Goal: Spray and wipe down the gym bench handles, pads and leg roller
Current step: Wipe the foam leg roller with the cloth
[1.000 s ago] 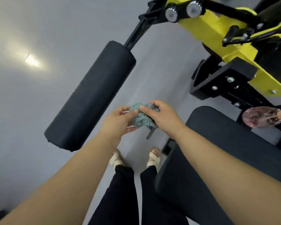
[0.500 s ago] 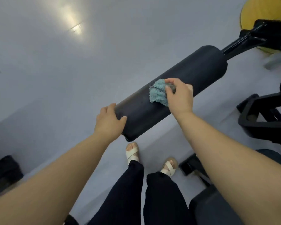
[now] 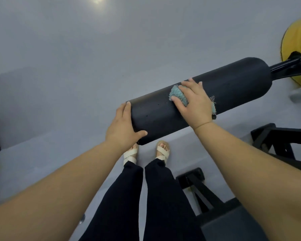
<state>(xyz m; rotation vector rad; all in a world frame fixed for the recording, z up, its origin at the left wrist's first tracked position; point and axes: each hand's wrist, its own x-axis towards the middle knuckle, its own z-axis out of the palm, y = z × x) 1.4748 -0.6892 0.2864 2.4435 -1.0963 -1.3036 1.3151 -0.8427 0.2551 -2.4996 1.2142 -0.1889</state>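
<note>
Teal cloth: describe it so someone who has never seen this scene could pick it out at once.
Find the long black cylindrical padded leg roller crossing the middle of the frame. Near its middle the right hand presses a small fluffy teal cloth against it. It is the only teal, fuzzy thing; everything round it is smooth black padding.

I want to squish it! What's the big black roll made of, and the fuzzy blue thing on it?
The leg roller looks like foam padding under a smooth, matte black cover, perhaps vinyl: rounded ends, dull even sheen. The cloth looks like fluffy teal microfibre or chenille: nubby pile, with a frayed woven edge showing.
</note>
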